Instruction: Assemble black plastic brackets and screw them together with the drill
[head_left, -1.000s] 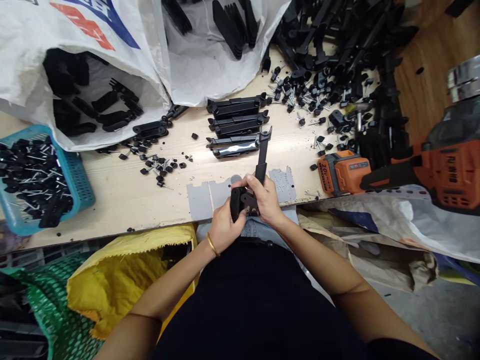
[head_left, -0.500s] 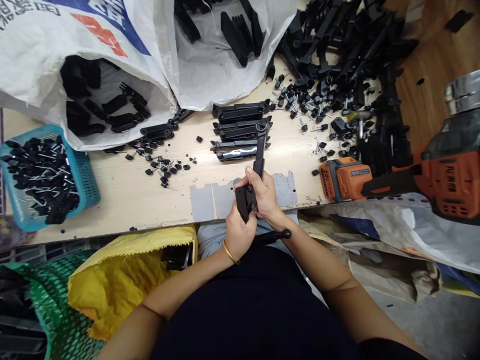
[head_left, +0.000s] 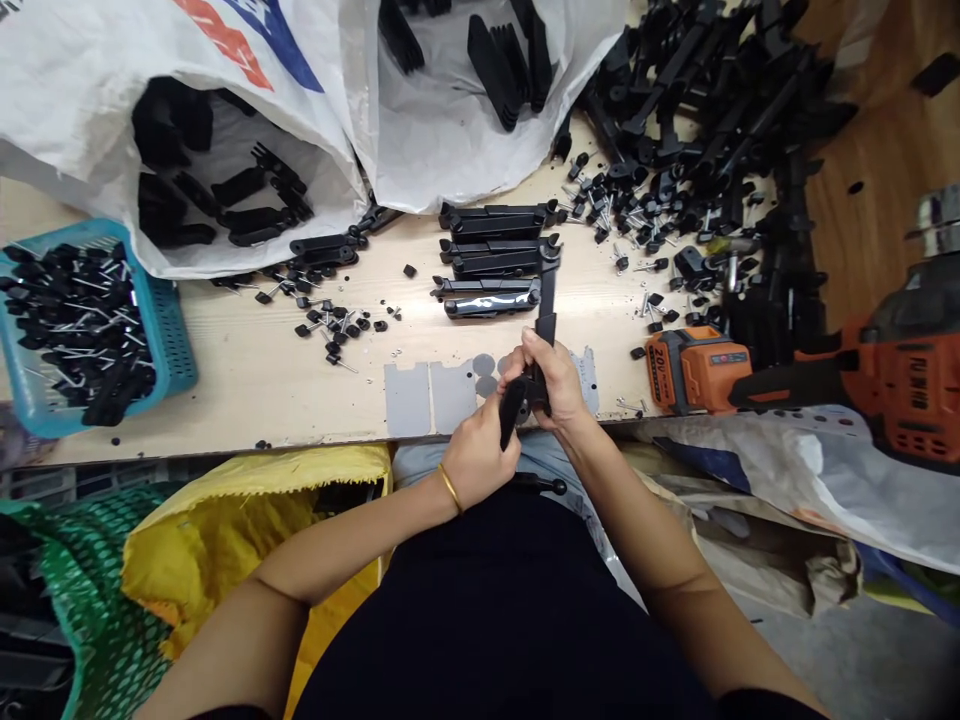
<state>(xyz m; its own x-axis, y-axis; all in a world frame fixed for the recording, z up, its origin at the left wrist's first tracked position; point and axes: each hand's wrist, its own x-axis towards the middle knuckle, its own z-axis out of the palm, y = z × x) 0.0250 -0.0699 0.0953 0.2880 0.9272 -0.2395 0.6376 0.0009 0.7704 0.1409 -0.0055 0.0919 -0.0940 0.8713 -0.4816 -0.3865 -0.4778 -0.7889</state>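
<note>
Both my hands are closed on one black jointed plastic arm (head_left: 547, 292) over the table's near edge. My right hand (head_left: 559, 375) grips its long bar, which points away from me and ends in a round eye. Lower down, my left hand (head_left: 484, 450) is wrapped around a black flat piece (head_left: 514, 408) at the near end. Where the two parts meet is partly hidden by my fingers. Just beyond lies a row of several folded black arms (head_left: 495, 262). Grey flat pads (head_left: 409, 400) are on the table beside my left hand.
A blue basket (head_left: 184, 345) of black-headed screws stands at the left. White sacks (head_left: 330, 150) with black parts lie at the back. Heaped black parts (head_left: 675, 90) and loose screws (head_left: 615, 205) spread at the back right, near an orange cordless drill (head_left: 900, 370). A yellow sack (head_left: 225, 540) hangs below.
My hands have shifted slightly to the right with the jointed arm. The near flat piece has turned, now showing its narrower side. The whole view has shifted a little.
</note>
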